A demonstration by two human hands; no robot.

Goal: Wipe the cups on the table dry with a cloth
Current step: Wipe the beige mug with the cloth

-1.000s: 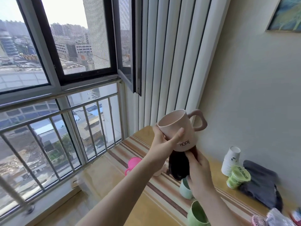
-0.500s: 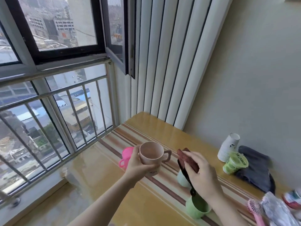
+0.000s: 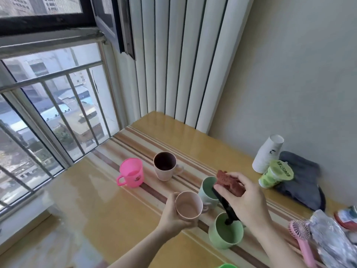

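Head view: the bench (image 3: 119, 225), glossy yellow with brown stripes, is seen under a barred window (image 3: 58, 105) and pale vertical blinds (image 3: 173, 64). Beyond the right hand, a dark grey cloth heap (image 3: 301, 180) is laid against the wall, with a stack of white paper cups (image 3: 267, 153) and a green-lidded tub (image 3: 276, 176) leaning on it. To the right of that hand, a pink handheld fan (image 3: 301, 240) is seen lying beside a crumpled plastic bag (image 3: 332, 244). Just below the right hand (image 3: 245, 202), a light green cup (image 3: 226, 235) is stood upright; a mint cup (image 3: 207, 190) is partly hidden behind its fingers. Farther from both hands, a bright pink mug (image 3: 131, 175) and a beige cup with a dark inside (image 3: 166, 169) are stood side by side. A beige cup (image 3: 188, 206) is gripped upright from its left side by the left hand (image 3: 173, 215), low over the bench; whether it touches the surface cannot be told. A reddish-brown cloth (image 3: 229, 183) is pinched by the right hand, with a dark strap (image 3: 225, 206) hung from it toward the light green cup.
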